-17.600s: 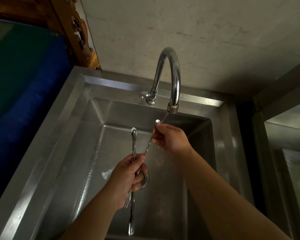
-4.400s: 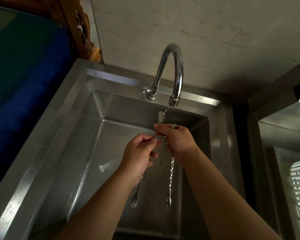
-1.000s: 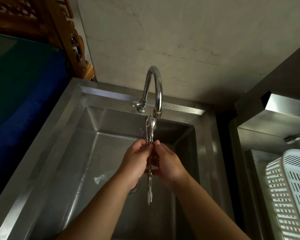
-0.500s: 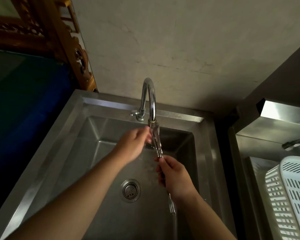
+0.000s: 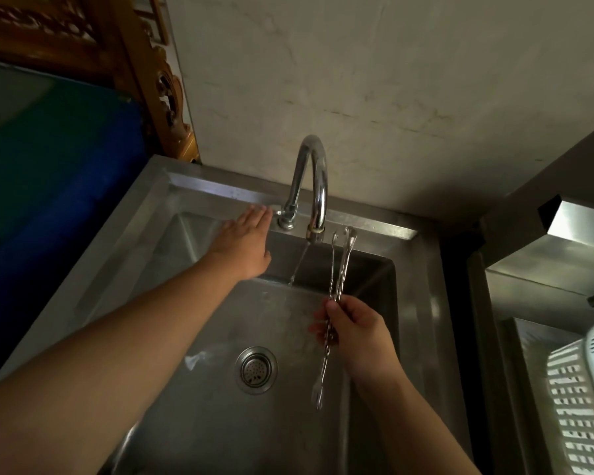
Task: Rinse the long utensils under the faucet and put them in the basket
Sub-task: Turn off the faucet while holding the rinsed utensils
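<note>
My right hand [image 5: 354, 332] grips two long twisted-stem metal utensils [image 5: 338, 269] near their middle, held upright over the steel sink [image 5: 192, 303]. Their top ends rise just right of the faucet spout [image 5: 318, 186]; a small fork end hangs below my fist. A thin stream of water [image 5: 299, 264] runs from the spout, left of the utensils and not touching them. My left hand [image 5: 246, 240] is flat with fingers extended, its fingertips at the faucet's small lever [image 5: 279, 212]. The white slotted basket [image 5: 583, 399] sits at the far right edge.
The drain strainer [image 5: 256, 370] lies in the sink bottom. A second steel basin [image 5: 542, 303] holds the basket on the right. A blue surface [image 5: 48, 186] and carved wooden frame [image 5: 151, 80] border the sink on the left. The wall is close behind the faucet.
My left hand let go of the utensils and moved up-left to the faucet lever. My right hand drew both utensils right, out of the water stream.
</note>
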A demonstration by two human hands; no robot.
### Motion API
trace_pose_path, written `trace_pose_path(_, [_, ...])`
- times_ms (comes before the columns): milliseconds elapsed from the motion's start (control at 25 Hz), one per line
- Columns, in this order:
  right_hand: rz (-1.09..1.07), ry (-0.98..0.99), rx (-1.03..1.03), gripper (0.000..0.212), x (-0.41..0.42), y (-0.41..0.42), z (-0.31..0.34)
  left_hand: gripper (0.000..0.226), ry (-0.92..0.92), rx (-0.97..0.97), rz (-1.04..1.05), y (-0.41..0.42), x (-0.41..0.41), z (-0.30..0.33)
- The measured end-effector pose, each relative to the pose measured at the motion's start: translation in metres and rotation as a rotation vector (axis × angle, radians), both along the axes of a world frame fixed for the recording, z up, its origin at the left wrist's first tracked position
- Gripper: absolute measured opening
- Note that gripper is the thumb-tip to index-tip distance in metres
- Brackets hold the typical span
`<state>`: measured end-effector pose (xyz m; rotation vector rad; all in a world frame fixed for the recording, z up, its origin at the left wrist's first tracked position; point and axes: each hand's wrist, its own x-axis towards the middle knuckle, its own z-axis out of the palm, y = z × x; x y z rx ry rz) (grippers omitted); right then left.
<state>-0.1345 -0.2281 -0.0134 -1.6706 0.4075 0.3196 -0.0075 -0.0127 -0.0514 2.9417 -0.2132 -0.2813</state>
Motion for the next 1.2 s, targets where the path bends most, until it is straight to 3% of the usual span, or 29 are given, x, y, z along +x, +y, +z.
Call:
trace_pose_path(600, [-0.002, 0.064, 0.095, 0.017, -0.013, 0.008, 0.005, 0.094, 0.093, -0.019, 0.026, -0.003, -0.008, -0.015])
trace_pose_path(760, [0.004, 0.056, 0.053, 0.016, -0.019, 0.01, 0.01, 0.087, 0.129, -0.111, 0.078, -0.002, -0.019, -0.013])
trace_pose_path(840, [0.021, 0.044, -0.034, 0.017, -0.023, 0.013, 0.012, 0.065, 0.201, -0.323, 0.145, -0.007, -0.039, -0.009])
trace_pose_path(960, [0.038, 0.058, -0.112, 0.018, -0.036, 0.023, 0.022, 0.02, 0.362, -0.852, 0.295, -0.016, -0.09, 0.005])
trace_pose_path(1080, [0.004, 0.077, -0.105, 0.021, -0.057, 0.037, 0.034, 0.023, 0.585, -1.239, 0.355, -0.011, -0.148, 0.037])
trace_pose_path(1200, [-0.02, 0.082, -0.039, 0.016, -0.081, 0.049, 0.045, 0.024, 0.747, -1.395, 0.327, 0.0, -0.199, 0.07])
